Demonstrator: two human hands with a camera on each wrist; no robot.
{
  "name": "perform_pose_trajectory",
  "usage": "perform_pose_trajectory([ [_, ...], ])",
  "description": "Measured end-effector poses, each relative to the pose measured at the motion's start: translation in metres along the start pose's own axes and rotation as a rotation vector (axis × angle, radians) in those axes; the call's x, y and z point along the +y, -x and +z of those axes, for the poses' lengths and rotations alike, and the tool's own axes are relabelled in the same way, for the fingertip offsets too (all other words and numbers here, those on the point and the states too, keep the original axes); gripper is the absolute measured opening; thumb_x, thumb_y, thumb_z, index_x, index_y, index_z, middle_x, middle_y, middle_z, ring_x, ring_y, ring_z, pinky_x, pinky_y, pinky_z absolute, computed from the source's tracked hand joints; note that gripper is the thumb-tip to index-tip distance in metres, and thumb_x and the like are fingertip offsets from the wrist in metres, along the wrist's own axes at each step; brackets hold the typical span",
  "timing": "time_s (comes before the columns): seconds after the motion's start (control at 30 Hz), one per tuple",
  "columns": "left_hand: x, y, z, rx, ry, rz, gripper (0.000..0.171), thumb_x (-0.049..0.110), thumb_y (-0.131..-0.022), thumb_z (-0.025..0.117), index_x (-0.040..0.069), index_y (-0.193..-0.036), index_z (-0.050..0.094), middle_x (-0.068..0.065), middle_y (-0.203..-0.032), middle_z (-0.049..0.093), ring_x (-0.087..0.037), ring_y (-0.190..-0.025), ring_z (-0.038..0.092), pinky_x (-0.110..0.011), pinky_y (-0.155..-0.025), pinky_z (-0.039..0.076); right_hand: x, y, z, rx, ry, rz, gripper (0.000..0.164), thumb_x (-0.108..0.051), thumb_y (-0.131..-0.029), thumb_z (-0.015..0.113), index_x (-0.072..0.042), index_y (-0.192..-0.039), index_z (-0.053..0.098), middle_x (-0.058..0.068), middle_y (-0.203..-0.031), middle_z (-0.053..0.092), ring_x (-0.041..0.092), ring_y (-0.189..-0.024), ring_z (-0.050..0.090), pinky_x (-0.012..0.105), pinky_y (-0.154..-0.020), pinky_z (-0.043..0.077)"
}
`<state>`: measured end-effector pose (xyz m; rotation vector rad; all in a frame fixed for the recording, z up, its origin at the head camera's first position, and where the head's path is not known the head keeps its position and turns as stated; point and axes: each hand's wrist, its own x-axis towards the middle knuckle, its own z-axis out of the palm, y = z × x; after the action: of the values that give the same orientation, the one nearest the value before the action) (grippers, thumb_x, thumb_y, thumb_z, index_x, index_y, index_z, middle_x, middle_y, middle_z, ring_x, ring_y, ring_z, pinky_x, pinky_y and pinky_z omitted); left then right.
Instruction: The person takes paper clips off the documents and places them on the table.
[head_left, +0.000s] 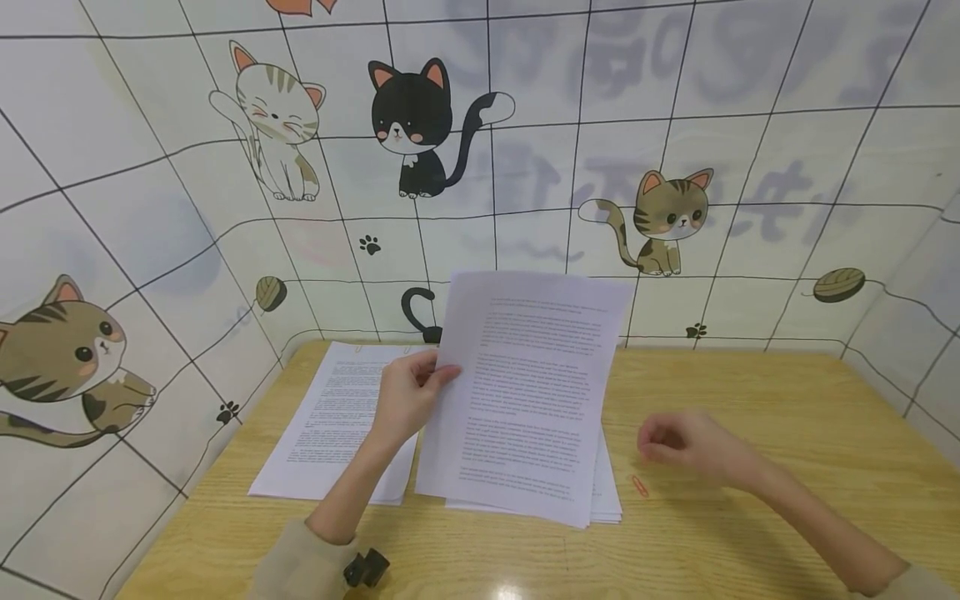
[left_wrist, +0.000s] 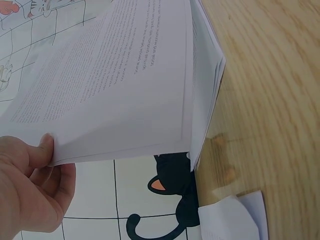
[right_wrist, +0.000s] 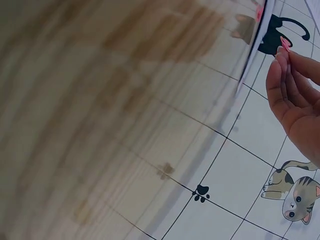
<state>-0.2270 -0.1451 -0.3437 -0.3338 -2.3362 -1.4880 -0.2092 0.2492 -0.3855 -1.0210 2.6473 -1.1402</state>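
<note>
Printed pages (head_left: 525, 408) (upright) in left hand (head_left: 408, 392)

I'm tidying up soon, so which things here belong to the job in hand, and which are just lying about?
Likely part of the job:
printed paper in the left hand
stack behind it
red clip pinched by the right hand
loose red clip
clipped pages on the left

Just around:
cat-print wall covering
black gadget by the left sleeve

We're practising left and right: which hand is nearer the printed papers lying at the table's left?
Left. The left hand is by the right side of the printed papers, holding raised pages; the right hand is farther right, beyond those pages.
</note>
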Motion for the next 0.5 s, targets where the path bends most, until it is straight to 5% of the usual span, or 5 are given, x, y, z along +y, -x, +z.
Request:
perform_pose_trajectory([
  [0.5,0.0003,0.0005,-0.0005,0.007,0.01,0.0,0.011,0.006,-0.088,0.077,0.002,-0.099,0.077,-0.011,-0.085,0.076,-0.02,-0.07,0.071,-0.027,-0.058,0.055,0.0113,-0.0029,0.01,-0.109,0.014,0.057,0.005,-0.011,-0.095,0.071,-0.011,-0.09,0.069,-0.009,-0.081,0.067,0.0,-0.072,0.056,0.023,-0.062,0.049],
])
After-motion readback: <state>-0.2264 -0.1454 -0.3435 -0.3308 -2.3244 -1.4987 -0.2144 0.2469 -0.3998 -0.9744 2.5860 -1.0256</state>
